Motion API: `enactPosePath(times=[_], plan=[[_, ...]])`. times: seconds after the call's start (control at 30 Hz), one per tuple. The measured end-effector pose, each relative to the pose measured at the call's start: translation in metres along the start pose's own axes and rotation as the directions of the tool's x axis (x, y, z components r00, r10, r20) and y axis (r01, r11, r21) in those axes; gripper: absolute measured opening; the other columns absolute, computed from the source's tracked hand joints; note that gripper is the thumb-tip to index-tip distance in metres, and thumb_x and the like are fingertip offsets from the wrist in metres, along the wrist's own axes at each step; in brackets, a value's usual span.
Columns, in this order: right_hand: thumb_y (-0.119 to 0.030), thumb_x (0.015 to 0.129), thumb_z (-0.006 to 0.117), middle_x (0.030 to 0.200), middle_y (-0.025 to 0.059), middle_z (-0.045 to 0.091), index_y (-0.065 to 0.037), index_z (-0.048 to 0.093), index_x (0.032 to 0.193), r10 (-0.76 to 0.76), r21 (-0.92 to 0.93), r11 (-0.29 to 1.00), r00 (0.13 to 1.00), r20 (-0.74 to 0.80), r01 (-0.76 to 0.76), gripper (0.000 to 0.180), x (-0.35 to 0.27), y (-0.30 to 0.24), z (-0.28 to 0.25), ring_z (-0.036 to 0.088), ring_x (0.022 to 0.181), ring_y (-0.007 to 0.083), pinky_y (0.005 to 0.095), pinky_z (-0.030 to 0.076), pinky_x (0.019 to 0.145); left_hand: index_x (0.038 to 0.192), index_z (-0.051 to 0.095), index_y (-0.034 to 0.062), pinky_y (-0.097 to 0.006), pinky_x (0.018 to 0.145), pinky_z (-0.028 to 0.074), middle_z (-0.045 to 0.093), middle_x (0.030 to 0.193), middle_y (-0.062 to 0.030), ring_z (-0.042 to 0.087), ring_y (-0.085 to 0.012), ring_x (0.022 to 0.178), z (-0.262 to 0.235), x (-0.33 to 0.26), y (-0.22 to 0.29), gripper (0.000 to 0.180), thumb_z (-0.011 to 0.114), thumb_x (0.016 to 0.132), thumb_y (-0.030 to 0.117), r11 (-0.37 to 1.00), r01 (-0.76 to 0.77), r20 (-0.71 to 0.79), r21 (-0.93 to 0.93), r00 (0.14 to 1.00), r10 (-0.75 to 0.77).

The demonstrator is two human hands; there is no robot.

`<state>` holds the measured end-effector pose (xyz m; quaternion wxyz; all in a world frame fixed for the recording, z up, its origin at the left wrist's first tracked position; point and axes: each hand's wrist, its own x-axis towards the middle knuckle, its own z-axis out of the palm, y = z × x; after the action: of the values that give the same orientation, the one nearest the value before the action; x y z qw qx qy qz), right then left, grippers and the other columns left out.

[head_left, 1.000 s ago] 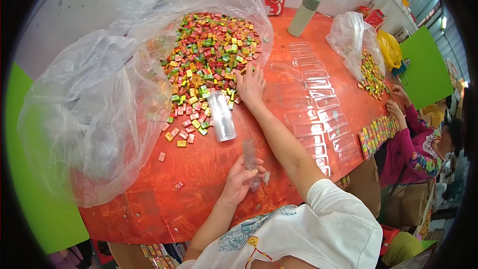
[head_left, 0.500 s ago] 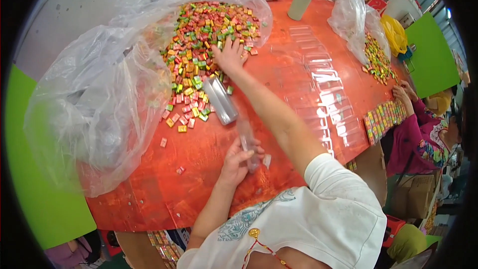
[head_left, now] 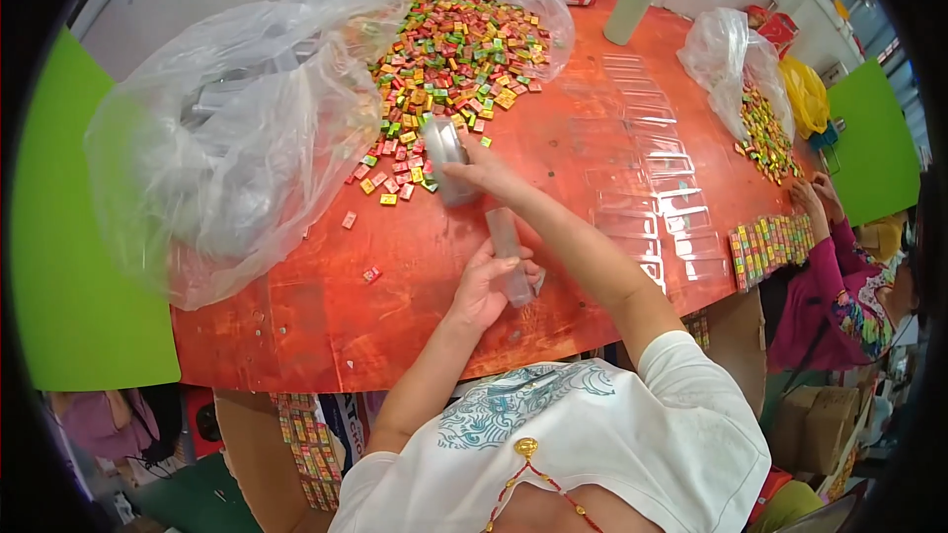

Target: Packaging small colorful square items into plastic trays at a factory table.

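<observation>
At one red table (head_left: pixel 296 331), left hand (head_left: pixel 481 293) around one clear case (head_left: pixel 503 234), right hand (head_left: pixel 480 172) around a second case (head_left: pixel 442 160).

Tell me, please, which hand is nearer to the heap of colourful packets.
Right. The right hand is at the near edge of the heap of colourful packets; the left hand is farther back, towards the white shirt.

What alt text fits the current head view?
A person's left hand holds a narrow clear plastic piece, and the right hand grips a wider clear plastic tray at the edge of a multicoloured heap of small rectangular blocks on a red table. A large transparent plastic bag lies left.
</observation>
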<state>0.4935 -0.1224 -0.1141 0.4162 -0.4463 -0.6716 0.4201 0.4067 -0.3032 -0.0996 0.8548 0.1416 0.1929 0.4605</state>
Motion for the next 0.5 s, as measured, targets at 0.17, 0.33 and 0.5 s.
enactPosePath(times=[0.17,0.33,0.5], plan=[[-0.029,0.082,0.068,0.111,0.0128,0.062,-0.001,0.051,0.126,0.211,0.181,0.951,0.953,0.215,-0.252,0.054,0.011,-0.020,0.031,0.061,0.096,0.0192,0.0333,0.049,0.083,0.131,0.043,0.0049,-0.046,0.086,0.055,0.061,0.108,-0.0146,0.065,-0.0288,0.093,0.018,-0.034,0.006,0.054,0.064,0.082,0.004,0.998,-0.059,-0.036,-0.014,0.998,0.058],[-0.036,0.086,0.062,0.099,0.0107,0.063,-0.001,0.055,0.120,0.225,-0.082,0.972,0.973,0.050,-0.220,0.049,0.006,-0.034,0.035,0.061,0.088,0.0206,0.0369,0.051,0.075,0.134,0.044,0.0057,-0.048,0.089,0.054,0.061,0.113,-0.0165,0.064,-0.0317,0.099,0.000,-0.041,0.022,0.053,0.062,0.084,0.003,0.971,-0.239,-0.105,0.028,0.965,0.241],[-0.038,0.090,0.061,0.103,0.0084,0.063,-0.005,0.057,0.122,-0.259,-0.616,0.784,0.862,-0.436,-0.075,0.046,-0.002,0.028,0.002,0.061,0.090,0.0191,0.0320,0.048,0.075,0.125,0.047,0.0050,-0.045,0.088,0.054,0.060,0.113,-0.0141,0.065,-0.0295,0.098,0.008,-0.019,0.026,0.043,0.062,0.085,0.005,0.957,-0.270,-0.086,0.106,0.956,0.280]])
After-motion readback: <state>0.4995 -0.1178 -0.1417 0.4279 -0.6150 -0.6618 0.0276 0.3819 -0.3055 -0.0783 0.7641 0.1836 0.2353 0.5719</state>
